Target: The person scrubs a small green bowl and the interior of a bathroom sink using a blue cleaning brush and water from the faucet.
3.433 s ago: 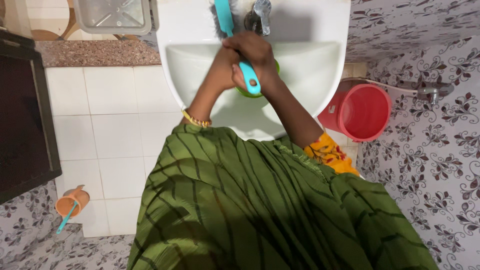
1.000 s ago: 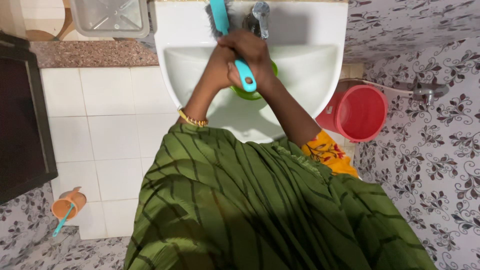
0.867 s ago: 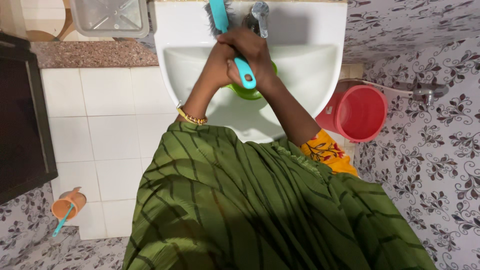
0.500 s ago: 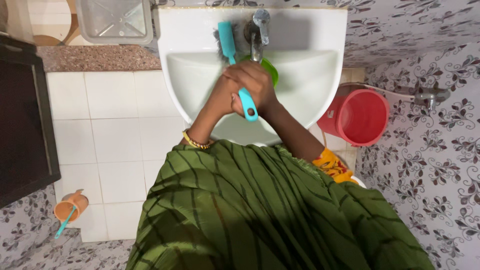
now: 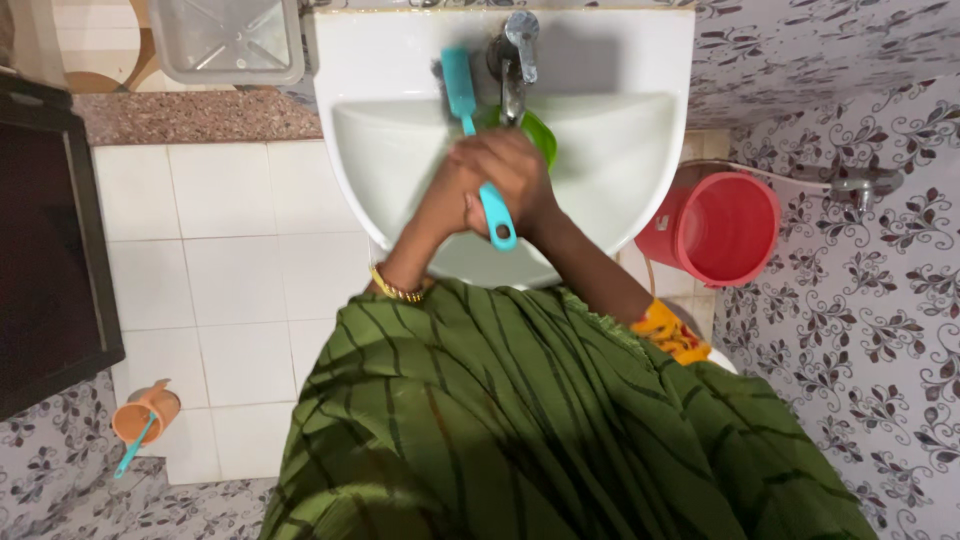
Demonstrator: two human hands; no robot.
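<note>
- Nearest the camera, a green striped drape (image 5: pixel 520 420) covers the person's front, just short of the white sink (image 5: pixel 400 180).
- Over the sink's near half, the right hand (image 5: pixel 515 175) is closed around the handle of a teal brush (image 5: pixel 478 140).
- The left hand (image 5: pixel 450 190) presses against the right one, fingers curled at the same handle; a gold bangle (image 5: pixel 397 290) sits on its wrist, at the sink's front rim.
- The brush runs from the hands toward the sink's back ledge, bristle end resting there just left of the metal tap (image 5: pixel 517 45).
- A green bowl (image 5: pixel 535 135) lies in the basin under the tap, partly hidden by the hands.
- A red bucket (image 5: pixel 715 225) stands right of the sink.
</note>
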